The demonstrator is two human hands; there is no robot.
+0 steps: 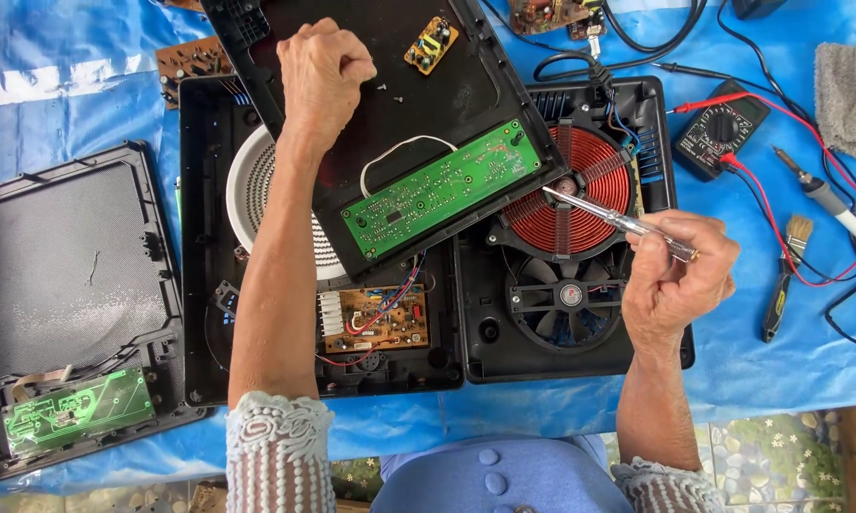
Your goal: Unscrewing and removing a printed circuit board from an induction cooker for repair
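My left hand (322, 71) rests fingers curled on the inner side of a black top panel (447, 85) tilted over two opened induction cookers. A long green circuit board (442, 190) is fixed along that panel's near edge. My right hand (680, 280) grips metal tweezers (608, 217), whose tip points at the centre of the red copper coil (570, 190) in the right cooker. Below the coil sits a black fan (569, 296). In the left cooker a white round coil holder (257, 190) and a brown circuit board (376, 320) show.
Another black panel (67, 275) with a green board (76, 408) lies at the left on the blue sheet (770, 370). A multimeter (721, 128) with red leads, a soldering iron (827, 199), a small brush (787, 275) and a grey cloth (851, 85) lie at the right.
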